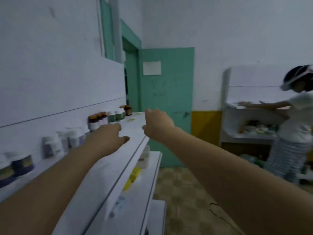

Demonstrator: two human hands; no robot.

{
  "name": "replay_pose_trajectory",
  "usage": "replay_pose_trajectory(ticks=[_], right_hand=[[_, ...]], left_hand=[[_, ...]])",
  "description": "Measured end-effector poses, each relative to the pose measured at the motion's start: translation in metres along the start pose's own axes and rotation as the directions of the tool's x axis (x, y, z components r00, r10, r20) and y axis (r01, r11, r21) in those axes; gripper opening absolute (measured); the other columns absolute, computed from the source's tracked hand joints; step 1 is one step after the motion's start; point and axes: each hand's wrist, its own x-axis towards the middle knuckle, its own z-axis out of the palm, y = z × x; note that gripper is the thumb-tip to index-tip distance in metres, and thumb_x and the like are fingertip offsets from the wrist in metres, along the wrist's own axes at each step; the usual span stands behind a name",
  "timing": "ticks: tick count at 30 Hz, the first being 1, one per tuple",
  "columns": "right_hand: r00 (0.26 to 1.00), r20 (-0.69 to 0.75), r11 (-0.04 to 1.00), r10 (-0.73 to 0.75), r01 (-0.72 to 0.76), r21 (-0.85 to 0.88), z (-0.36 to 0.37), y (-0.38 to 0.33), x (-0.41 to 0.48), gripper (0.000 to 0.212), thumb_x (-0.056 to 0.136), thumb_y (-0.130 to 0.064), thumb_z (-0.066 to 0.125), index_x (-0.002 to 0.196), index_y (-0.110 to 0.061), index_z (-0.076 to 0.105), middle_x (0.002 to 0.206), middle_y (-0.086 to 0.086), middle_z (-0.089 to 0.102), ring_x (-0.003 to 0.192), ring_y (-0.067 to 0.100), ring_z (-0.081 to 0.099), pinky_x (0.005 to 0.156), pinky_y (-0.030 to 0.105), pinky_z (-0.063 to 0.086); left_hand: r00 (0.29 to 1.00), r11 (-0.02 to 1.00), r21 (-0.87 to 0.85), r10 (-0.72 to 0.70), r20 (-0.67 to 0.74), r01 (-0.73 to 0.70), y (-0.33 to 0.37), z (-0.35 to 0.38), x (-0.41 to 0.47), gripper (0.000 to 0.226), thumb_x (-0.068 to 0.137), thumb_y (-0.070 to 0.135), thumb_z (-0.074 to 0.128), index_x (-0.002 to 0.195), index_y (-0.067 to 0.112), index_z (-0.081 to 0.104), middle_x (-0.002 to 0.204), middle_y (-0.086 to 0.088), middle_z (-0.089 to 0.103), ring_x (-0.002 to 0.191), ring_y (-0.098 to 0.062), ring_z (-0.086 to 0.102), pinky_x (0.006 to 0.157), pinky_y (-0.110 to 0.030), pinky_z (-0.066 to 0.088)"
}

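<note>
Top shelf (134,123): it is running away from you along the left wall, front edge on your right.
Row of bottles (116,116): they are standing upright along the shelf's back edge, against the wall; the row's long axis is following the shelf.
Left hand (108,138): you are holding it over the middle of the shelf, fingers loosely bent, thumb sticking out toward the front edge, pinching nothing.
Right hand (158,123): it is hovering above the front edge, nearer the far end; its fingers are hiding behind its back, so I cannot tell their state.
Brown bottle (93,122): it is standing just left of your left knuckles, apparently apart from them.
Nearer hand: your left is sitting closest, so the grasp is probably calling for a short turn toward the back edge.
</note>
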Motion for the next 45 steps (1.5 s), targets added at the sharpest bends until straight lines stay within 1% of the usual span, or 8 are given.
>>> replay_pose_trajectory(ticks=[7,16,24,28,32,38,42,45], right_hand=[[0.977,-0.069,0.969,0.201,-0.208,-0.134,-0.018,0.178,0.017,0.028,0.092,-0.010,0.047,0.119,-0.006,0.045,0.115,0.014,0.051,0.108,0.032,0.050,0.076,0.036,0.042],[0.978,-0.054,0.956,0.202,-0.209,-0.208,0.005,0.309,0.127,0.027,0.094,-0.012,0.047,0.120,-0.007,0.045,0.113,0.013,0.052,0.104,0.031,0.051,0.072,0.032,0.040],[0.996,-0.023,0.988,0.090,-0.092,-0.122,0.105,0.315,0.280,0.037,0.092,-0.025,0.051,0.126,-0.009,0.045,0.118,0.015,0.055,0.109,0.035,0.053,0.085,0.040,0.048],[0.999,0.028,0.998,-0.015,0.017,-0.064,0.141,0.291,0.356,0.039,0.092,-0.028,0.054,0.126,-0.009,0.046,0.121,0.016,0.054,0.111,0.034,0.053,0.086,0.037,0.046],[0.978,0.048,0.979,-0.204,0.202,0.029,0.172,0.249,0.424,0.038,0.093,-0.027,0.053,0.126,-0.008,0.047,0.120,0.016,0.055,0.111,0.033,0.053,0.086,0.035,0.046],[0.837,0.026,0.826,-0.547,0.535,0.176,0.234,0.175,0.483,0.027,0.093,-0.027,0.051,0.114,-0.011,0.049,0.109,0.013,0.057,0.090,0.027,0.054,0.069,0.032,0.044],[0.645,0.051,0.631,-0.762,0.723,0.282,0.257,0.130,0.495,0.041,0.095,-0.029,0.051,0.132,-0.014,0.041,0.123,0.012,0.051,0.108,0.027,0.052,0.084,0.033,0.044],[0.479,0.037,0.454,-0.877,0.801,0.391,0.266,0.098,0.494,0.048,0.095,-0.030,0.051,0.139,-0.016,0.037,0.132,0.010,0.047,0.118,0.026,0.048,0.092,0.032,0.041]], left_hand=[[0.983,0.982,-0.039,0.186,0.007,-0.185,0.142,0.065,0.108,0.047,0.092,0.044,0.051,0.126,0.012,0.049,0.121,-0.011,0.057,0.101,-0.023,0.054,0.079,-0.031,0.045],[0.986,0.971,-0.172,0.169,-0.014,-0.169,0.221,0.114,0.243,0.041,0.092,0.039,0.053,0.122,0.011,0.054,0.123,-0.011,0.057,0.107,-0.026,0.055,0.084,-0.031,0.045],[0.996,0.996,-0.081,0.025,-0.091,-0.032,0.157,0.144,0.375,0.038,0.093,0.040,0.048,0.112,0.008,0.056,0.103,-0.009,0.058,0.086,-0.024,0.051,0.068,-0.029,0.039],[0.991,0.996,-0.027,-0.083,-0.104,0.081,0.106,0.147,0.418,0.038,0.093,0.041,0.048,0.111,0.009,0.056,0.112,-0.010,0.059,0.096,-0.027,0.057,0.074,-0.033,0.046],[0.957,0.975,-0.038,-0.223,-0.185,0.219,0.053,0.144,0.450,0.031,0.091,0.037,0.049,0.107,0.012,0.058,0.110,-0.009,0.061,0.096,-0.027,0.057,0.069,-0.029,0.041],[0.829,0.840,0.068,-0.512,-0.225,0.538,-0.003,0.150,0.450,0.032,0.094,0.033,0.046,0.114,0.010,0.053,0.115,-0.011,0.055,0.102,-0.027,0.053,0.070,-0.031,0.039],[0.645,0.673,-0.007,-0.711,-0.279,0.740,-0.032,0.155,0.424,0.029,0.094,0.034,0.047,0.111,0.011,0.052,0.109,-0.008,0.058,0.094,-0.025,0.057,0.078,-0.036,0.050],[0.486,0.515,-0.009,-0.815,-0.315,0.857,-0.046,0.166,0.399,0.025,0.096,0.030,0.045,0.107,0.010,0.052,0.111,-0.010,0.057,0.099,-0.026,0.055,0.081,-0.034,0.044]])
